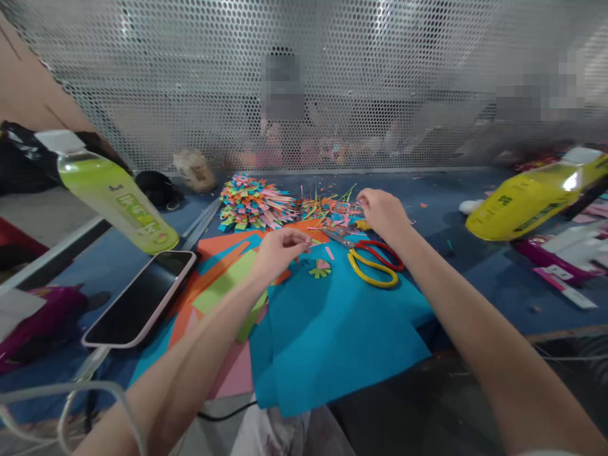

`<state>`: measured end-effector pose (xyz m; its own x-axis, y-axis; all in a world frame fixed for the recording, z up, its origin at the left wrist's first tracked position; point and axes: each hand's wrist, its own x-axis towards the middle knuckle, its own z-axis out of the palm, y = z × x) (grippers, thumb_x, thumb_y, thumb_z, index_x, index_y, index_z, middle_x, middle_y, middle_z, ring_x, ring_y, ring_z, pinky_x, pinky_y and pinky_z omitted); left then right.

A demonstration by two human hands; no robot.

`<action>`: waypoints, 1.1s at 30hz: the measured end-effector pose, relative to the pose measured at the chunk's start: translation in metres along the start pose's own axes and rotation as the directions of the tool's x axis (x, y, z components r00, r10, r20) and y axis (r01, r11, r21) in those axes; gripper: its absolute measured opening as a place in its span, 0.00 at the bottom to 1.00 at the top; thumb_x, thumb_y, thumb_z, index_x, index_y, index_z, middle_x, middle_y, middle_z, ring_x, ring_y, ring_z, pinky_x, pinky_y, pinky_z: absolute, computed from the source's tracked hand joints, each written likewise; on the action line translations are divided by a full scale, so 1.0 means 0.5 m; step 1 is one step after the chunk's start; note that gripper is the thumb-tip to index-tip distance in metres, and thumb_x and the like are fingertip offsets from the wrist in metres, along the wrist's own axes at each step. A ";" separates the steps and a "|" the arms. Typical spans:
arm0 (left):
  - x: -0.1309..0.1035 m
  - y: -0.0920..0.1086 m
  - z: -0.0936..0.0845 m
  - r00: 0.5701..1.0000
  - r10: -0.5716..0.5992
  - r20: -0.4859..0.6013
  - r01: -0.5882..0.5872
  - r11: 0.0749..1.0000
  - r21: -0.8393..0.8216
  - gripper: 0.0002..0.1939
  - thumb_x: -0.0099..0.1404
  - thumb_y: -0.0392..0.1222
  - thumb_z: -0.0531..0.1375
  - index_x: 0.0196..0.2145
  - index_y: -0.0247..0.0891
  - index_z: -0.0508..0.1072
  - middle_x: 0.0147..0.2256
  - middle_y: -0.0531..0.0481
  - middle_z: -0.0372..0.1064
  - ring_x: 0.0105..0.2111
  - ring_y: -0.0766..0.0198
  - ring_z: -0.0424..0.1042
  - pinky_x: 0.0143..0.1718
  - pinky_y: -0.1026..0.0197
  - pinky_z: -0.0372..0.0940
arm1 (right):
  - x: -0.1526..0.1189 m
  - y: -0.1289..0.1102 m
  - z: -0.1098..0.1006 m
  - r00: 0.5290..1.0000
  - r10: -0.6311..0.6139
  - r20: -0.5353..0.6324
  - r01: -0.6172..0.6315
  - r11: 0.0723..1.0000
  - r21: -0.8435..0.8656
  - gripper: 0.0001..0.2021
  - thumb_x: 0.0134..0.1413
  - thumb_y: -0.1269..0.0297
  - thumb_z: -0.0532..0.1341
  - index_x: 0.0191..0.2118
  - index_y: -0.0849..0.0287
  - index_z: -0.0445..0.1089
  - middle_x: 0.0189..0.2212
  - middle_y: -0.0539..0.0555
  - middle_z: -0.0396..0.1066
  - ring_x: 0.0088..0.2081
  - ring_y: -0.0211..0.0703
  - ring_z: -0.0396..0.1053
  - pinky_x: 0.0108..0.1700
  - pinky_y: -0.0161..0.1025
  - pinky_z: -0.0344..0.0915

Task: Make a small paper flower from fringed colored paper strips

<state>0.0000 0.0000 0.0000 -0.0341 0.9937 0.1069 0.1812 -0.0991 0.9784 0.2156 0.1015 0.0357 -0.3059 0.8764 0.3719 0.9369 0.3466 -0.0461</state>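
Observation:
My left hand (280,252) is over the coloured sheets, thumb and forefinger pinched together. A tiny pinkish bit shows at its fingertips, too small to make out. Just right of it, a small green fringed paper piece (320,271) with pink on top lies on a blue paper sheet (346,342). Farther back, my right hand (382,212) has its fingers closed at the edge of a heap of paper scraps (327,209); whatever they hold is hidden. Scissors (375,261) with red and yellow handles lie below that hand, on the blue paper.
A multicoloured fringed paper bundle (254,202) stands behind the sheets. At left are a phone (142,301) with a cable and a green drink bottle (118,196). A yellow bottle (522,199) leans at right. A perforated metal panel (332,82) closes the back.

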 end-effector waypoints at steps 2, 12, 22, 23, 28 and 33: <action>-0.002 0.003 0.002 1.000 0.000 -0.008 0.000 1.000 -0.022 0.13 0.51 0.48 0.64 0.29 0.34 0.72 0.25 0.47 0.73 0.26 0.64 0.72 0.21 0.67 0.61 | -0.033 0.010 -0.010 0.977 0.213 -0.003 -0.211 0.965 -0.154 0.17 0.55 0.60 0.56 0.47 0.67 0.65 0.44 0.69 0.68 0.48 0.61 0.66 0.45 0.51 0.61; -0.003 -0.010 0.013 0.999 0.049 -0.013 -0.049 0.999 -0.007 0.11 0.52 0.45 0.64 0.31 0.35 0.74 0.25 0.49 0.73 0.27 0.64 0.72 0.23 0.66 0.61 | -0.059 0.101 0.017 0.828 0.430 0.360 -0.421 0.901 -0.108 0.27 0.48 0.45 0.56 0.43 0.65 0.71 0.42 0.68 0.71 0.43 0.59 0.70 0.40 0.47 0.65; -0.017 0.013 0.028 0.992 -0.111 -0.064 0.093 0.966 -0.243 0.14 0.48 0.46 0.67 0.31 0.35 0.76 0.26 0.50 0.73 0.25 0.70 0.69 0.22 0.68 0.59 | -0.076 0.109 -0.022 0.866 0.090 -0.492 -0.023 0.990 0.141 0.18 0.46 0.53 0.60 0.39 0.62 0.67 0.34 0.62 0.70 0.39 0.53 0.70 0.38 0.47 0.68; -0.018 0.014 0.028 0.990 -0.123 -0.071 0.099 0.958 -0.269 0.14 0.47 0.46 0.68 0.31 0.35 0.76 0.27 0.49 0.73 0.25 0.70 0.68 0.22 0.69 0.59 | -0.082 0.094 -0.029 0.823 -0.002 -0.568 0.095 0.986 0.134 0.20 0.46 0.53 0.60 0.42 0.62 0.66 0.37 0.62 0.70 0.41 0.54 0.69 0.39 0.48 0.68; -0.017 0.020 0.025 0.991 -0.079 -0.109 0.039 0.943 -0.330 0.16 0.47 0.44 0.69 0.33 0.34 0.75 0.24 0.52 0.71 0.23 0.72 0.67 0.21 0.70 0.57 | -0.110 0.041 -0.043 0.712 -0.259 -0.653 0.332 0.943 -0.012 0.25 0.52 0.57 0.59 0.55 0.59 0.57 0.43 0.62 0.70 0.45 0.53 0.69 0.45 0.48 0.68; -0.019 0.020 0.023 0.995 -0.037 -0.097 0.004 0.945 -0.328 0.12 0.49 0.43 0.67 0.28 0.34 0.73 0.21 0.54 0.69 0.19 0.74 0.63 0.20 0.69 0.55 | -0.110 0.046 -0.038 0.632 -0.414 -0.656 0.389 0.901 -0.194 0.27 0.53 0.60 0.59 0.57 0.63 0.55 0.42 0.64 0.71 0.43 0.53 0.70 0.43 0.47 0.69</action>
<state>0.0135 -0.0098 0.0069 -0.1356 0.9870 0.0867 -0.1511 -0.1071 0.9827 0.2573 0.0550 0.0316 -0.4699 0.1911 0.8618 0.7577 0.5882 0.2827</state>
